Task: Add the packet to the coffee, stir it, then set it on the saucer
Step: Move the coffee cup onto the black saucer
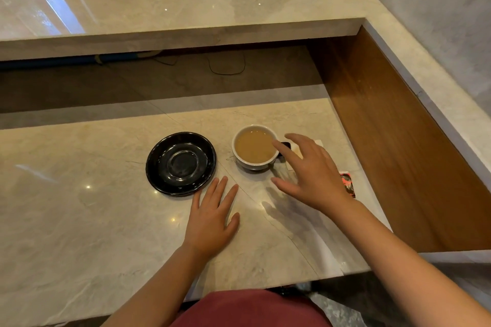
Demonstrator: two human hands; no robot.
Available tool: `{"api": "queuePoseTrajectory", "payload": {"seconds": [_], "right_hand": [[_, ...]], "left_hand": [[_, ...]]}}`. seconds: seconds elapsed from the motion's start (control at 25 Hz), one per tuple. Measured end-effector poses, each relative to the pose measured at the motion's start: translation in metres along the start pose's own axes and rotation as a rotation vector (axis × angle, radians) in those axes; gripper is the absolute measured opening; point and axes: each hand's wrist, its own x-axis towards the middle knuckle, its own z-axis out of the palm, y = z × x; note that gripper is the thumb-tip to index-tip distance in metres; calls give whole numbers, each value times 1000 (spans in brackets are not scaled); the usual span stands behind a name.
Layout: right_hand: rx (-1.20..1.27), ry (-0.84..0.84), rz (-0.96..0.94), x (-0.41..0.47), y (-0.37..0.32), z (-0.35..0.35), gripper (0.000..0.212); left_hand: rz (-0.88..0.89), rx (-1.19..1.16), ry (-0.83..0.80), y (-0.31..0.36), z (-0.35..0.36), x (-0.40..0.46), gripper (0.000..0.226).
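A white cup of light-brown coffee (pixel 255 146) stands on the marble counter, its dark handle pointing right. To its left lies an empty black saucer (pixel 181 163). My right hand (pixel 309 171) hovers just right of the cup with fingers spread and holds nothing; its index fingertip is at the cup's rim. My left hand (pixel 212 216) rests flat on the counter, below and between saucer and cup. A red and black packet (pixel 348 184) lies on the counter behind my right hand, mostly hidden by it. A spoon-like metal piece (pixel 280 172) shows under the right hand.
The marble counter (pixel 79 207) has a raised shelf (pixel 186 8) behind it and a wooden side wall (pixel 398 154) to the right. A white napkin (pixel 320 144) peeks out beyond my right hand. The counter's front edge runs near my body.
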Motion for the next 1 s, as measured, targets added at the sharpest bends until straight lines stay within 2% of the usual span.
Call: {"api": "queuePoseTrajectory", "payload": {"seconds": [0.08, 0.28, 0.52, 0.64, 1.0], "right_hand": [[8, -151, 37, 24, -12, 0, 79], [-71, -380, 46, 69, -29, 9, 96], [-120, -568, 51, 96, -28, 10, 105], [-139, -591, 38, 102, -27, 12, 107], [-149, -517, 44, 98, -35, 13, 98]], "left_hand": [[-10, -14, -43, 0, -2, 0, 63], [28, -47, -107, -7, -8, -2, 65], [116, -29, -86, -24, -14, -16, 62], [139, -46, -72, -28, -14, -19, 62], [121, -68, -65, -30, -15, -19, 63]]}}
